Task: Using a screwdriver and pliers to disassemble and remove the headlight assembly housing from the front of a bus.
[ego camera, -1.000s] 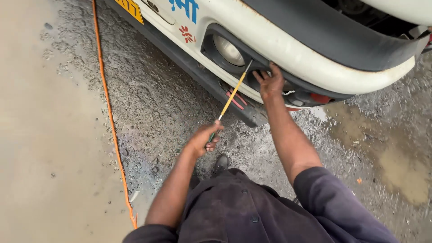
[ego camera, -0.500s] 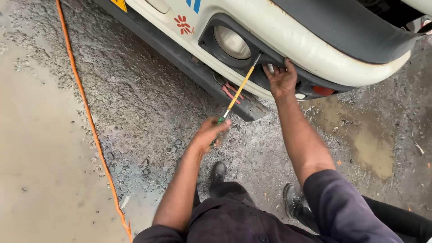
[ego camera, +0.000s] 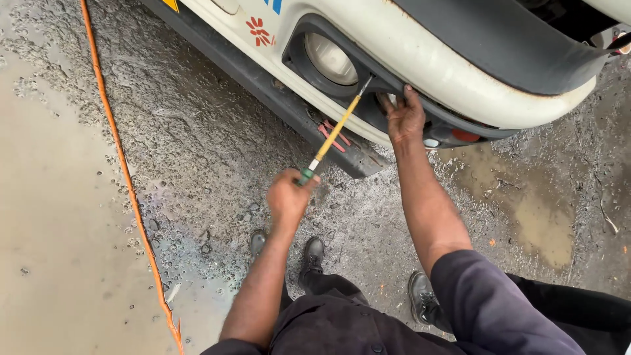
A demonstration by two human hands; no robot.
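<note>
A single head-worn camera looks steeply down and forward from above a crouching person, close over both forearms, facing the white vehicle bumper (ego camera: 460, 72) along the top edge, with wet ground (ego camera: 197, 171) filling the left.

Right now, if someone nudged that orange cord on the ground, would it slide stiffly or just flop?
The cord would probably flop: it lies in loose bends along the ground, not straight like a rod. It looks thin, so likely light. The ground shines wet, so it may slide easily and feel slippery.
</note>
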